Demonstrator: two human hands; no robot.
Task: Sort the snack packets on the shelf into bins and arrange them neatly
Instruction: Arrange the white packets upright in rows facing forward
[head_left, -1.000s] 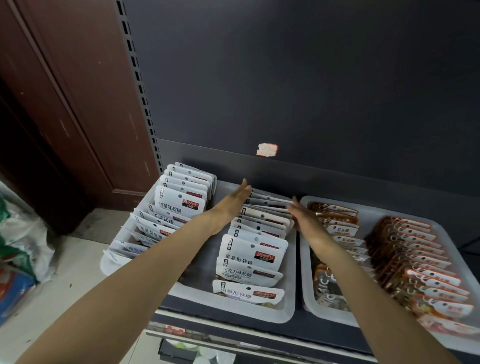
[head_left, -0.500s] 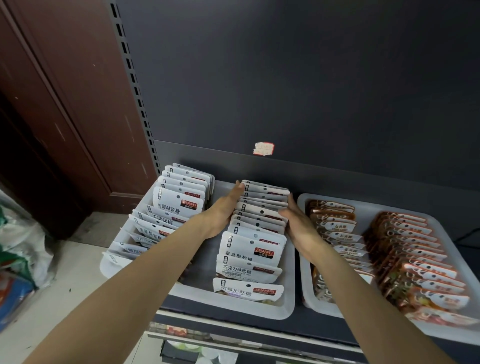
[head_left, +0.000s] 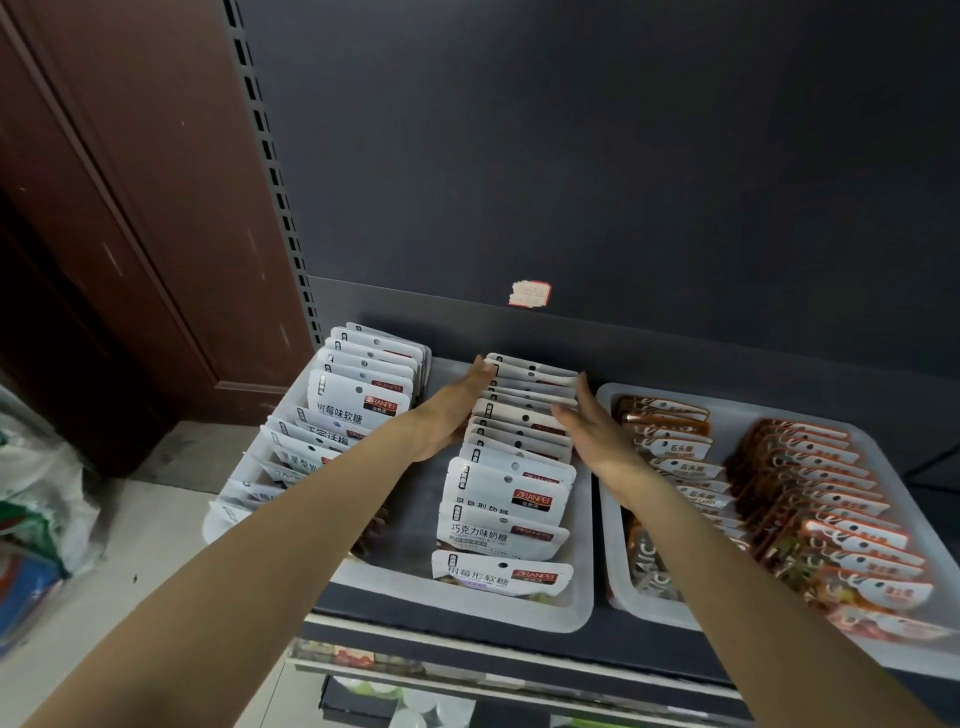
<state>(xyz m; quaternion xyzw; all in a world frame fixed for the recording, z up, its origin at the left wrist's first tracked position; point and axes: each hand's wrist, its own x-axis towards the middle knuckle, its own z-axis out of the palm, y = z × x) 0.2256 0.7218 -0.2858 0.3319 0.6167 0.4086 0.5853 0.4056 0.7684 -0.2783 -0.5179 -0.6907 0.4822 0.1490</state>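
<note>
Behind the shelf you have a dark grey back panel (head_left: 623, 156), and on it a small torn white sticker with a red edge (head_left: 529, 294). A slotted metal upright (head_left: 265, 171) runs up the panel's left edge. To your left stands a reddish-brown wooden door (head_left: 119, 208) with raised moulding. Down on the pale floor (head_left: 104, 597), you can see a crumpled white plastic bag (head_left: 36, 499) with green print.

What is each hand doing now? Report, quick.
Left hand: open, flat against the white packet row.
Right hand: open, flanking the row's other side.
</note>
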